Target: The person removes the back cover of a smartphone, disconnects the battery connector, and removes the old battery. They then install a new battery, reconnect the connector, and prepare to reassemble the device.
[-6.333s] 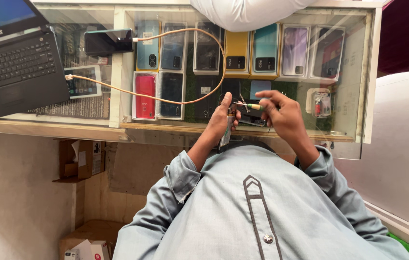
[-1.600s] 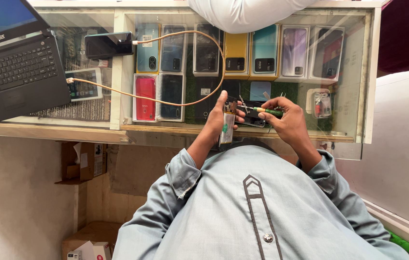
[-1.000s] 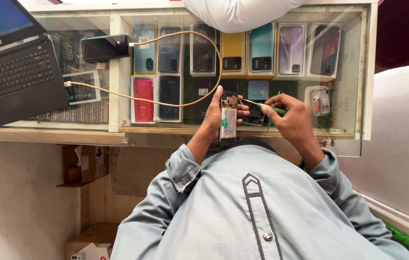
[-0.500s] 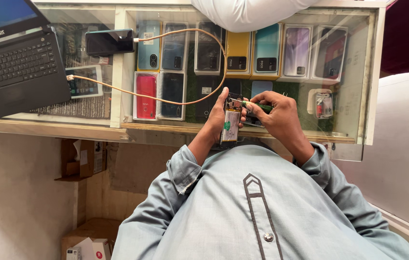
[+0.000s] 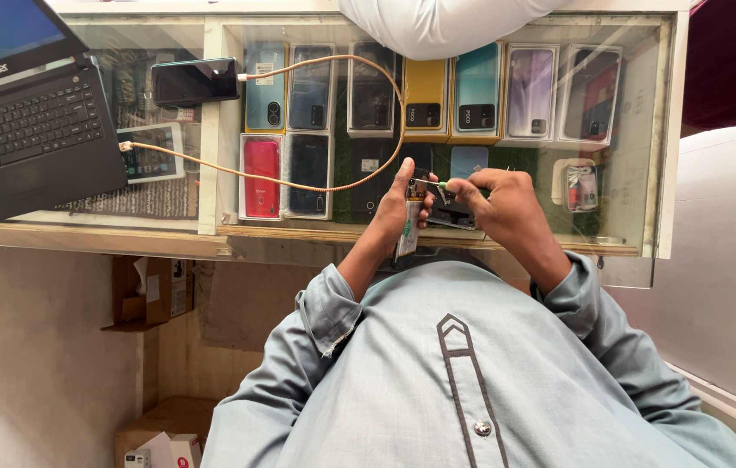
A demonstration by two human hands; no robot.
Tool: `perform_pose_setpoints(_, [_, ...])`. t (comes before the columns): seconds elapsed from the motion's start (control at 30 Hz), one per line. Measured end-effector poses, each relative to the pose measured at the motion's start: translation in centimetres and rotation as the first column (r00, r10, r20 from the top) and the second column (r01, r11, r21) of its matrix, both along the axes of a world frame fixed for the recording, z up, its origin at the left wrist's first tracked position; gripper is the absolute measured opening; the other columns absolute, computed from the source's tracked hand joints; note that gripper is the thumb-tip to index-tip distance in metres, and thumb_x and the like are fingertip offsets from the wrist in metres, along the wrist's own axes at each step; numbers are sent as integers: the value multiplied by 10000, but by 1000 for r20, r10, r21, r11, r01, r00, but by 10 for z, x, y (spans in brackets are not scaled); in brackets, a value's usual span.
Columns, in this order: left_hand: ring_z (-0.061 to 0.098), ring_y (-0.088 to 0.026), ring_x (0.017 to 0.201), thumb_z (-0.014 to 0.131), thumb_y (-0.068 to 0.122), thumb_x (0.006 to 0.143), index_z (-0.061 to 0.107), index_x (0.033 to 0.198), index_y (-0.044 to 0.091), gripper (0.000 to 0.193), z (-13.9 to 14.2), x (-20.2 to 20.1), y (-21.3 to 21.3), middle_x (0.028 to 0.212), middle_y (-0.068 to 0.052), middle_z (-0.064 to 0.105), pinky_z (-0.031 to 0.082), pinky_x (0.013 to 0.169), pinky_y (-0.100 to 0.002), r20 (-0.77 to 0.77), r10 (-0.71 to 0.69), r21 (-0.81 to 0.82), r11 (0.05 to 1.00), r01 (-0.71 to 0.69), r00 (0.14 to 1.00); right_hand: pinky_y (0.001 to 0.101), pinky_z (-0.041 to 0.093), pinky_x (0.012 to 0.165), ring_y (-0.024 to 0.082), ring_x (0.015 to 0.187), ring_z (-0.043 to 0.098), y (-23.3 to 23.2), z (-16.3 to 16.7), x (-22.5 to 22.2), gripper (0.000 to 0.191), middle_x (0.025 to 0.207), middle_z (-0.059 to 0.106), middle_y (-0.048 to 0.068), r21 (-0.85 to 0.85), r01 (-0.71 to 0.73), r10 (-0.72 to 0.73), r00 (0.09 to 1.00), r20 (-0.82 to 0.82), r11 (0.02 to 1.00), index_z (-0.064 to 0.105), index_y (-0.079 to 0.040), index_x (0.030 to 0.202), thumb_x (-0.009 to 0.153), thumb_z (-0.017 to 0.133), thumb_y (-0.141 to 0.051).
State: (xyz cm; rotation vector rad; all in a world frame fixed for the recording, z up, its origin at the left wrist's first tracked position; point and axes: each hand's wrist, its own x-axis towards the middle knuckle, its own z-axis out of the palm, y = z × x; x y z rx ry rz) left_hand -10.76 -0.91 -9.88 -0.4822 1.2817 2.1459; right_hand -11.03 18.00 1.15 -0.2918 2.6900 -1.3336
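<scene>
Left hand (image 5: 403,198): closed around an opened phone (image 5: 409,227), held upright on edge over the near side of the glass counter (image 5: 212,130); thumb and fingers wrap the upper half.
Right hand (image 5: 498,204): pinched narrow on a small green-handled screwdriver (image 5: 439,185), shaft lying nearly level, tip pointing left at the top end of the phone.
Tool tip: touching or just short of the phone's top corner; too small to tell which.
Phone position: between both hands, just above the counter's front edge, close to the chest.
Under the hands: a dark flat part (image 5: 450,217) on the glass, just beside the right hand; kind not clear.
Elsewhere on counter: black laptop (image 5: 30,130) far left; dark phone (image 5: 195,81) with an orange cable (image 5: 325,186) looping toward the hands; boxed phones (image 5: 481,87) under the glass.
Grip advice: probably best with the left hand firm but off the exposed board, and the phone braced against the counter edge to stop wobble.
Driver advice: likely best kept square to the screw, with light inward pressure and slow turns from the fingertips only.
Risk: a slipped tip could scratch the board; a loosened screw could fall off the counter edge.
Cable: loop lies near the left wrist; worth keeping clear of it.
</scene>
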Motion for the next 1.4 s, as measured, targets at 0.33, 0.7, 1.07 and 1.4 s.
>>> perform_pose_setpoints(0.33, [488, -72, 599, 391, 735, 964, 644, 1075, 159, 639, 7, 2, 1, 719, 53, 536, 423, 559, -256, 15, -25, -72, 997, 26, 1000, 324, 504, 627, 191, 679, 617, 2, -3, 2, 190, 825, 680, 119, -24, -45, 39, 977, -209, 999, 746, -10, 982, 883, 799, -163])
perform_pose_setpoints(0.7, [491, -84, 581, 390, 732, 967, 654, 1034, 158, 635, 7, 4, 2, 700, 40, 541, 423, 547, -261, 65, -14, -15, 1000, 15, 998, 292, 522, 618, 106, 694, 633, 2, -2, 1, 211, 853, 709, 48, -82, 92, -75, 978, 194, 992, 717, -71, 1188, 989, 718, -140])
perform_pose_setpoints(1.07, [500, -96, 578, 405, 735, 964, 661, 994, 133, 655, 8, 3, 1, 695, 26, 552, 429, 542, -273, 72, -26, -54, 998, 30, 997, 266, 513, 686, 101, 789, 643, 9, -11, 3, 423, 867, 686, 38, -110, -4, -3, 998, -63, 994, 674, -44, 1234, 834, 796, -107])
perform_pose_setpoints(1.4, [494, -84, 575, 400, 733, 955, 664, 1036, 147, 647, 10, 4, 3, 691, 35, 539, 424, 528, -263, 80, -15, -74, 997, 21, 997, 280, 479, 600, 115, 692, 593, 11, -11, 7, 320, 842, 673, 52, -101, 85, -65, 980, 190, 991, 715, -80, 1219, 922, 778, -180])
